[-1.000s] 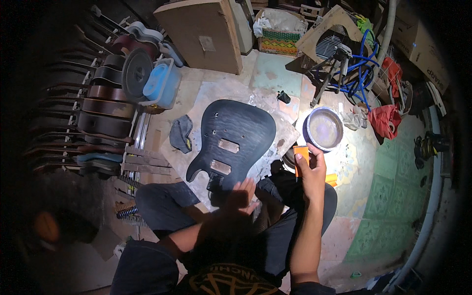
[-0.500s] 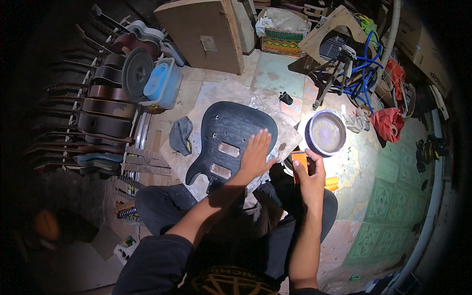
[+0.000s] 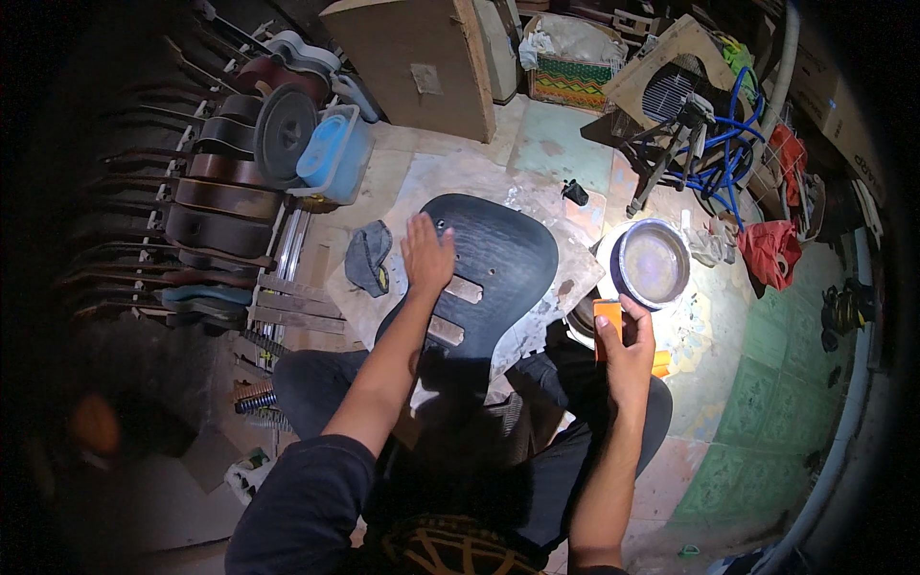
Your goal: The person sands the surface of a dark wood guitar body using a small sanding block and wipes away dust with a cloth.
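A black electric guitar body (image 3: 508, 244) with two rectangular cut-outs lies before me on a worn, pale sheet (image 3: 422, 177). My left hand (image 3: 428, 254) rests on its upper left part, fingers straight and slightly spread, holding nothing. To the right of the body, my right hand (image 3: 628, 350) grips an orange rectangular block (image 3: 608, 331) between thumb and fingers, held up off the floor. Another orange piece (image 3: 661, 363) shows partly behind that hand. A grey cloth (image 3: 366, 261) lies at the body's left edge.
A round basin (image 3: 655, 261) stands just beyond my right hand. Several guitars (image 3: 225, 201) are racked at the left, beside a blue plastic tub (image 3: 340, 158). A small black object (image 3: 575, 193) sits on the floor. Blue hose (image 3: 743, 125) coils at the far right near a red cloth (image 3: 769, 254).
My left hand has slid left across the guitar body, from its right side to its upper left. My right hand still holds the orange block. The whole view has shifted slightly.
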`<state>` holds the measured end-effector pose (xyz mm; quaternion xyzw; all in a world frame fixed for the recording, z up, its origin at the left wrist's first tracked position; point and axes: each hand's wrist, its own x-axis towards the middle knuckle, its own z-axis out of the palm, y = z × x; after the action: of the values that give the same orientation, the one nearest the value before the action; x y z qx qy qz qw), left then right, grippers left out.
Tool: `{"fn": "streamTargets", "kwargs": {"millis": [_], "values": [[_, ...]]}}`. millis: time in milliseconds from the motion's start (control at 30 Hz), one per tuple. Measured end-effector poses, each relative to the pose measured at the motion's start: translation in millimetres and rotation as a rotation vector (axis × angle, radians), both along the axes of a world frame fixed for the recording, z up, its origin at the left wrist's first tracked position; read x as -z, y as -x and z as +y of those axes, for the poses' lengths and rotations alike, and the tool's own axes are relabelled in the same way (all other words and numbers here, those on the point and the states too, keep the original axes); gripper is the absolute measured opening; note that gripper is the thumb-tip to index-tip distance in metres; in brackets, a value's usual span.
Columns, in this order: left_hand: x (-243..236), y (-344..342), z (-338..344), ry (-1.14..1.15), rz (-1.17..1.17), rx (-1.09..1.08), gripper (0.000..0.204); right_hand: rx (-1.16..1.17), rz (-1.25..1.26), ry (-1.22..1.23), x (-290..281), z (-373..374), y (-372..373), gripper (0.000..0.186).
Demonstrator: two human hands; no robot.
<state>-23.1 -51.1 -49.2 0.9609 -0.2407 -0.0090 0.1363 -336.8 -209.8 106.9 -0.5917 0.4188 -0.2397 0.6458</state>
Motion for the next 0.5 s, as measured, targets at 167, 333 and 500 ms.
{"fn": "streamTargets", "kwargs": {"millis": [167,333,500], "values": [[12,30,71,0.103,0.039,-0.103,0.066,0.003,-0.046,0.066,6,4,-7,0.044],[-3,85,89,-0.047,-0.060,0.099,0.064,0.000,-0.045,0.112,4,7,-9,0.044],[-22,144,86,-0.093,-0.065,0.424,0.062,-0.021,-0.030,0.210,13,14,-19,0.046]]}}
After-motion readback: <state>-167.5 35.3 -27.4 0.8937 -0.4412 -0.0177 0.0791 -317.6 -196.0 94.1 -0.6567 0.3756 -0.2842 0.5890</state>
